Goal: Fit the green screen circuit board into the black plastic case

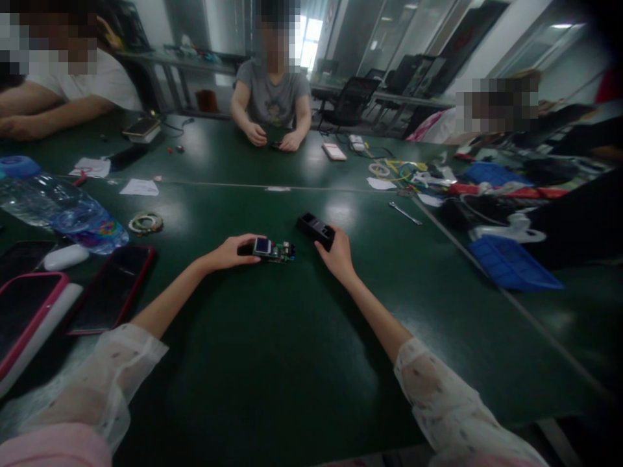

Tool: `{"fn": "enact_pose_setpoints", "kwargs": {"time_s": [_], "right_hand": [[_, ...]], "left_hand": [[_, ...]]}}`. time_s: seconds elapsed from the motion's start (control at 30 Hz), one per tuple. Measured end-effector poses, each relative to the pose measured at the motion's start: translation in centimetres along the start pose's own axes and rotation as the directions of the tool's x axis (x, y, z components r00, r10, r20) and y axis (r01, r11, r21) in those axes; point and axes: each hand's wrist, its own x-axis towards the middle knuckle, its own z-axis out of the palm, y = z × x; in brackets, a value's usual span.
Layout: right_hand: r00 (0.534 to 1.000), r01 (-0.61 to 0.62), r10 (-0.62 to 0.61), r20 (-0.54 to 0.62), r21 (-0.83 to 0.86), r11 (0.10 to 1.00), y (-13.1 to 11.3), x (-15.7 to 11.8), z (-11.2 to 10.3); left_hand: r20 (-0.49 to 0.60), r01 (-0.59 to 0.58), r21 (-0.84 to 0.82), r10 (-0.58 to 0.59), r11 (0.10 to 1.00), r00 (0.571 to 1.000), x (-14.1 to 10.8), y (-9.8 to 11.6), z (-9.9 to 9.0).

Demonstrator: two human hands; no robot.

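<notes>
Near the middle of the green table (272, 324), my left hand (233, 251) grips the left end of a small circuit board (280, 251) with a little screen on it. The board's right end, with its connectors, points toward the black case. My right hand (337, 251) is closed around the near right end of that black case (314, 226), an oblong housing with openings in its upper face. A short gap separates the board from the case.
At left are a water bottle (73, 207), phones (111, 288), a white earbud case (66, 257) and a cable coil (145, 223). At right are a wrench (405, 213), blue trays (513, 263) and tangled cables. A person (273, 97) sits opposite; others sit at both sides.
</notes>
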Motion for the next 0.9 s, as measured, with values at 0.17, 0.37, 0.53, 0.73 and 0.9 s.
{"fn": "enact_pose_setpoints", "kwargs": {"time_s": [0.17, 0.37, 0.53, 0.73, 0.9], "right_hand": [[1.0, -0.004, 0.004, 0.011, -0.014, 1.0, -0.19, -0.02, -0.08], [1.0, -0.001, 0.001, 0.008, -0.01, 1.0, -0.21, -0.08, -0.1], [1.0, -0.004, 0.005, 0.018, -0.042, 0.999, -0.18, -0.08, -0.09], [1.0, 0.001, 0.0, 0.011, -0.063, 0.998, -0.17, -0.13, 0.07], [1.0, -0.016, 0.018, 0.019, -0.058, 0.998, -0.18, -0.09, 0.02]], "left_hand": [[-0.056, -0.006, 0.044, 0.008, 0.999, 0.998, 0.03, -0.19, 0.06], [-0.072, 0.015, 0.148, -0.004, 0.989, 0.997, -0.01, 0.03, 0.05], [-0.114, 0.05, 0.353, -0.01, 0.934, 0.993, 0.12, -0.35, 0.33], [-0.136, 0.059, 0.432, 0.0, 0.9, 0.991, 0.11, -0.02, 0.65], [-0.129, 0.065, 0.423, -0.011, 0.904, 0.992, 0.04, 0.11, 0.6]]}}
